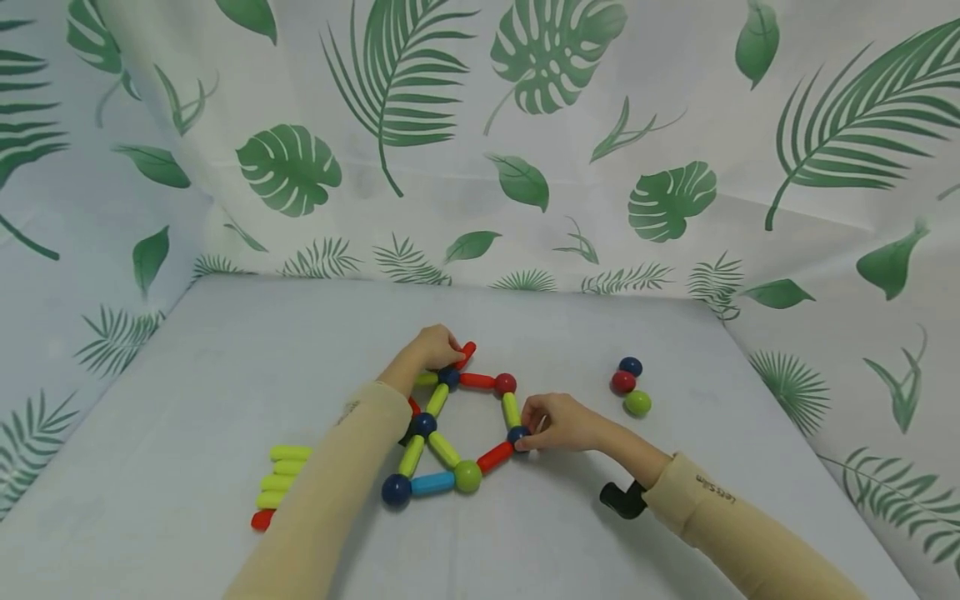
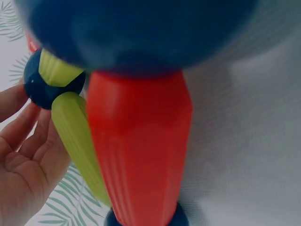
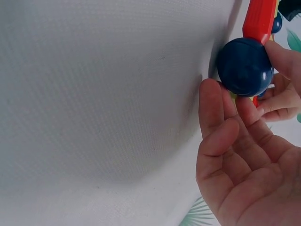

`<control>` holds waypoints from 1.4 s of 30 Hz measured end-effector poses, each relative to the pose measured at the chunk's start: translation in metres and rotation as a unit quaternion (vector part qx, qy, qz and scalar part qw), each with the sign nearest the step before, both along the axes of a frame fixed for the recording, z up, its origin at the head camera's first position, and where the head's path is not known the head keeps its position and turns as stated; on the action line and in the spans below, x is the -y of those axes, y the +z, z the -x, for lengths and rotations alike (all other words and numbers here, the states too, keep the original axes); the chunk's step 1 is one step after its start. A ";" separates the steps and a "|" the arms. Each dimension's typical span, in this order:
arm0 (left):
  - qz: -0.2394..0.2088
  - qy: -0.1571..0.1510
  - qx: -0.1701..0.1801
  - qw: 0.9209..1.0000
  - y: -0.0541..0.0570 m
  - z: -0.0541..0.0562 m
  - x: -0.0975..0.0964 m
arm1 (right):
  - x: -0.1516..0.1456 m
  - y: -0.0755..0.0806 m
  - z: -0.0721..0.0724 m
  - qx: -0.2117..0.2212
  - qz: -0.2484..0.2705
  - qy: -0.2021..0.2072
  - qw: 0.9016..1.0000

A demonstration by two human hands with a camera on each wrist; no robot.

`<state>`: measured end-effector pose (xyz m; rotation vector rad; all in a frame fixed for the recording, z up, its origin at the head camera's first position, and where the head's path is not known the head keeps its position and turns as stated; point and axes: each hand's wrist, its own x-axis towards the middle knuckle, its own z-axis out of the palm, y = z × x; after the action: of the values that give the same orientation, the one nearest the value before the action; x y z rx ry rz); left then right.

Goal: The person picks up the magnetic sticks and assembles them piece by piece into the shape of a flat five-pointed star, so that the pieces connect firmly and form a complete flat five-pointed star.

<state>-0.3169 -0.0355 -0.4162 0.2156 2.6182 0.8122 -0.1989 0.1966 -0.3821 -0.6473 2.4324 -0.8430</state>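
Note:
A frame of coloured rods and balls lies on the table in the head view. My left hand [image 1: 435,347] reaches over its far side, fingers round a dark blue ball [image 2: 40,84] that joins yellow-green rods [image 2: 77,141]; a short red rod [image 1: 467,356] sticks out by its fingertips. At the frame's right corner my right hand [image 1: 562,423] pinches another dark blue ball [image 3: 244,67] between thumb and fingers. That ball joins a red rod [image 1: 495,457] and a yellow-green rod [image 1: 511,410]. A red ball [image 1: 506,384], a green ball [image 1: 468,476] and a blue rod [image 1: 433,484] complete the visible outline.
Several loose yellow-green rods [image 1: 289,453] and a red rod [image 1: 262,520] lie left of the left sleeve, partly hidden. Right of the frame sit a blue ball [image 1: 631,367], a red ball [image 1: 623,382] and a green ball [image 1: 637,403]. Leaf-printed cloth [image 1: 450,192] walls the table.

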 end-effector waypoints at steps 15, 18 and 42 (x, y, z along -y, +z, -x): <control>0.066 0.008 0.058 0.996 -0.015 0.020 -0.001 | 0.000 0.004 0.003 -0.007 -0.004 -0.002 1.000; 0.094 0.007 0.069 0.993 0.027 -0.013 0.002 | 0.000 0.005 0.004 -0.009 -0.002 0.000 1.000; 0.094 -0.167 -0.020 0.981 0.061 -0.127 0.087 | -0.006 0.006 0.032 -0.047 -0.019 -0.017 0.999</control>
<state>-0.1896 -0.1227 -0.3548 0.6032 2.5742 0.4473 -0.2309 0.2027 -0.3765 -0.6455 2.5434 -0.7958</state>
